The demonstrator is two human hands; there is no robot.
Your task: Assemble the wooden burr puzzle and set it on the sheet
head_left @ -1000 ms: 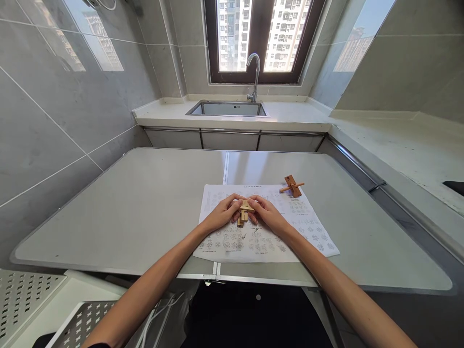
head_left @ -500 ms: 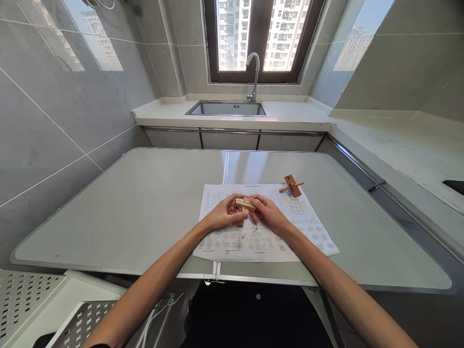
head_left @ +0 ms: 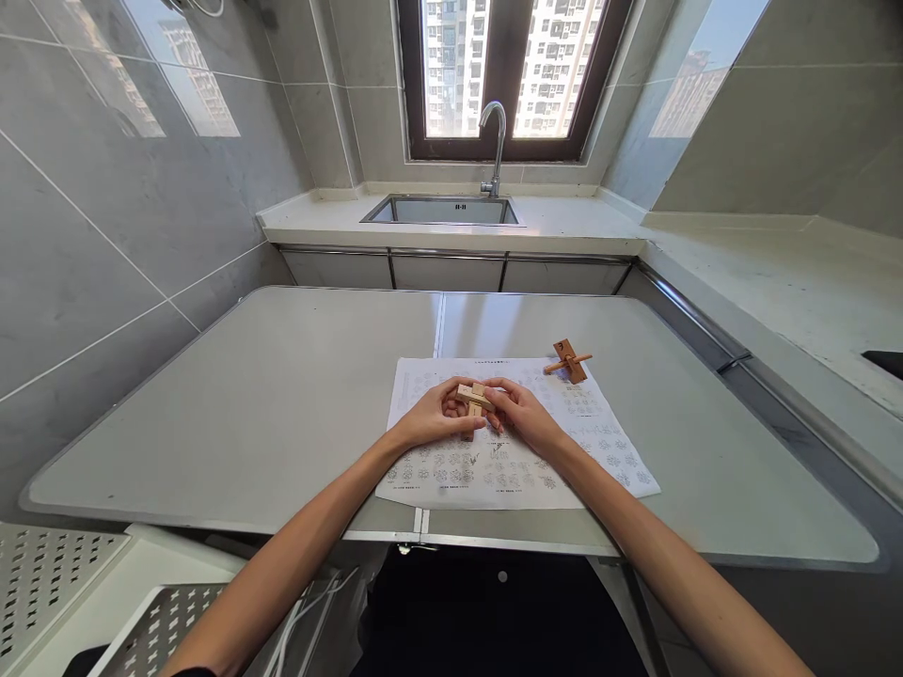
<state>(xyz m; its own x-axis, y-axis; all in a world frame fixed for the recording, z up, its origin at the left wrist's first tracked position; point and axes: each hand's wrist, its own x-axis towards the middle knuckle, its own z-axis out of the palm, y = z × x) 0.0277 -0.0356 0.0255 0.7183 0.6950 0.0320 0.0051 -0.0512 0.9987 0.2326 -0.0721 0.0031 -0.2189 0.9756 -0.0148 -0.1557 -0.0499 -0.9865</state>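
Note:
Between my two hands is a light wooden interlocking puzzle, made of crossed blocks. My left hand grips its left side, with the thumb along the lower block. On the right, the fingers of my right hand pinch the end of the crossing block. Both hands hold it just above a printed sheet of paper covered in small diagrams. Part of the puzzle is hidden by my fingers. Beyond my right hand, a brown wooden puzzle piece with a rod across it lies at the paper's upper right corner.
The paper lies on a pale folding table with a seam down its middle. Behind it, a counter holds a sink and a faucet. A white perforated rack stands at the lower left, beside white cables.
The puzzle has tilted slightly in my hands, so more of its lower block shows. My left thumb has shifted a little. The brown piece and the paper stay in place.

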